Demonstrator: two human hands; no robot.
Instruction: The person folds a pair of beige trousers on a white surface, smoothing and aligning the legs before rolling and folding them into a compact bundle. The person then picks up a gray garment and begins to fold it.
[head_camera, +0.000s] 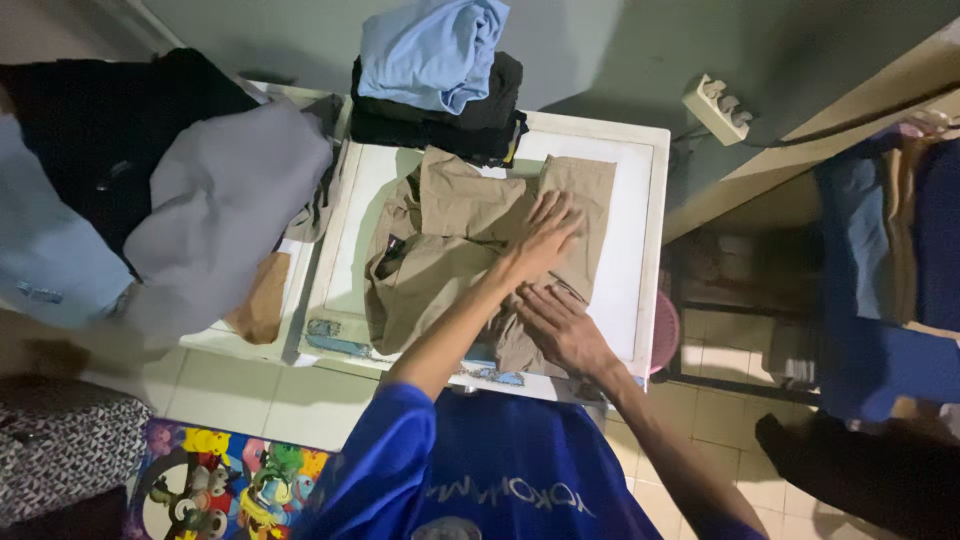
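Both hands (555, 285) flat on crumpled tan garment (450, 250).

A light blue garment (432, 50) tops a black folded stack (440, 120); a grey garment (225, 215) lies left, a power strip (718, 108) right.

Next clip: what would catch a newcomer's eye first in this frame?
First, the tan garment spread on the white table at the centre, with both hands flat on it: the left hand pressing its upper fold, the right hand near its lower edge. Behind it sits a stack of folded clothes, light blue over black. To the left, a loose heap of grey and dark clothing spills over.
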